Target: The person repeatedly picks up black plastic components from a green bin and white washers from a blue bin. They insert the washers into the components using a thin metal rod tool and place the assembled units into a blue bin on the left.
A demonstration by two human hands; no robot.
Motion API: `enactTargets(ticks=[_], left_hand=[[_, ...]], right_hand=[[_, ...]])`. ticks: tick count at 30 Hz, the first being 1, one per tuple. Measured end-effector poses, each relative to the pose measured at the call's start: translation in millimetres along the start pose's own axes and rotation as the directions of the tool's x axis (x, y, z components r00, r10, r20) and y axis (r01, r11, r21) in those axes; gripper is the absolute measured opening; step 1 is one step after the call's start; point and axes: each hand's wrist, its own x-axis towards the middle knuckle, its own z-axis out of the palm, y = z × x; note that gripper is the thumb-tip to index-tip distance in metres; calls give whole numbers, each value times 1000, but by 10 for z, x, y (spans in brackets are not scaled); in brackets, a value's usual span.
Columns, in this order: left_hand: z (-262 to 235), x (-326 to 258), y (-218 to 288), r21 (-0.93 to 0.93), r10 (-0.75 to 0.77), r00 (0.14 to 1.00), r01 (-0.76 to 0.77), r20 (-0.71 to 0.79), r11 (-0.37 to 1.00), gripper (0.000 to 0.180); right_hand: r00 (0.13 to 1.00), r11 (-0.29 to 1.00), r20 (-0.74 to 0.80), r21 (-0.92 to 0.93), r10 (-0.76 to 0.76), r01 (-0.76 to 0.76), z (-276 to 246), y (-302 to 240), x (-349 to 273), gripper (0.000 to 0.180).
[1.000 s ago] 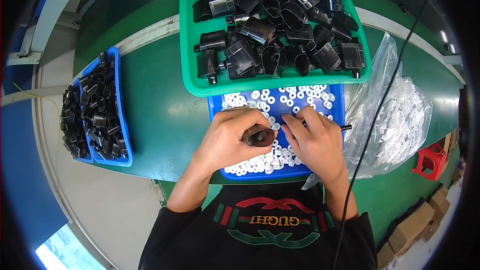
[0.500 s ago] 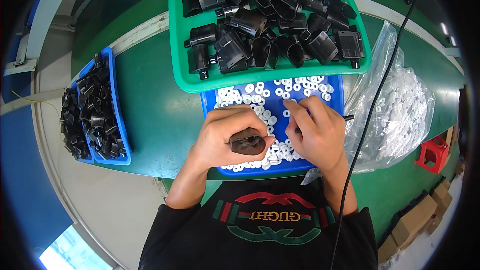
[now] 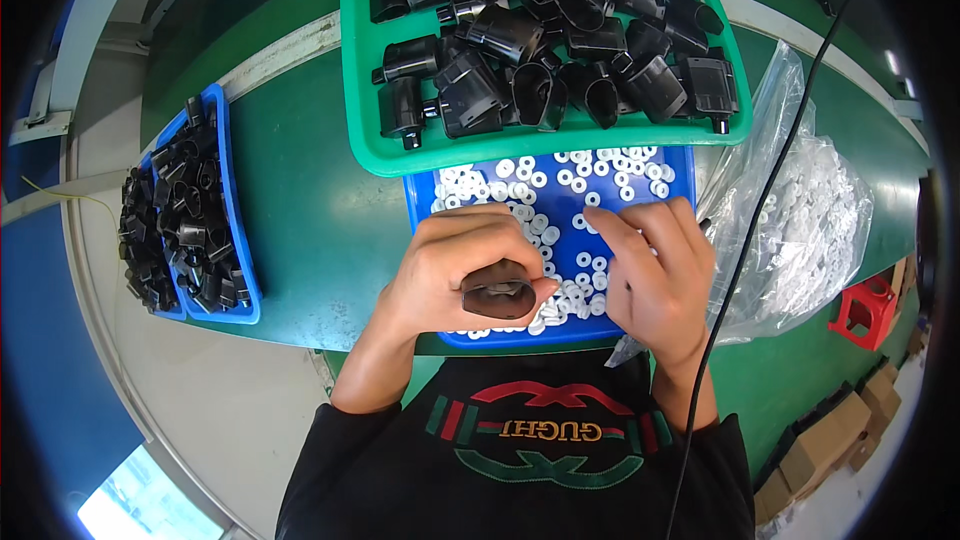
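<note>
While the left hand (image 3: 450,265) holds a black housing (image 3: 499,297) in a wrapped grip over the near-left part of the blue washer tray (image 3: 560,205), the right hand (image 3: 662,275), curled on a dark rod (image 3: 706,225), hovers over its right. The green tray (image 3: 550,153) overlaps its far edge; tabletop (image 3: 310,210) stretches leftward to the parts trays (image 3: 236,208).

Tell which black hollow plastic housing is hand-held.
The black housing in the left hand, oval opening facing the camera; others lie in the green plastic tray and far-left blue plastic trays.
</note>
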Motion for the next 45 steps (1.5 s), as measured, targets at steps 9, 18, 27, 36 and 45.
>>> enactTargets(ticks=[9, 18, 27, 36, 45], left_hand=[[66, 23, 9, 132, -41, 999, 41, -3, 990, 25], [-400, 53, 185, 239, -34, 998, 47, -59, 970, 52], [-1779, 1276, -235, 725, -37, 894, 386, -447, 571, 48], [-2273, 2037, -1323, 735, -352, 865, 494, -358, 464, 73], [-2201, 2153, -1223, 795, -325, 896, 425, -302, 434, 65]], right_hand=[[964, 833, -254, 514, -78, 203, -350, -152, 247, 10], [984, 993, 140, 46, -111, 106, -40, -10, 125, 14], [990, 989, 99, -106, -96, 106, 196, 172, -154, 17], [995, 993, 100, -118, -9, 21, 156, 199, -166, 23], [995, 994, 99, -106, -13, 24, 193, 215, -183, 18]])
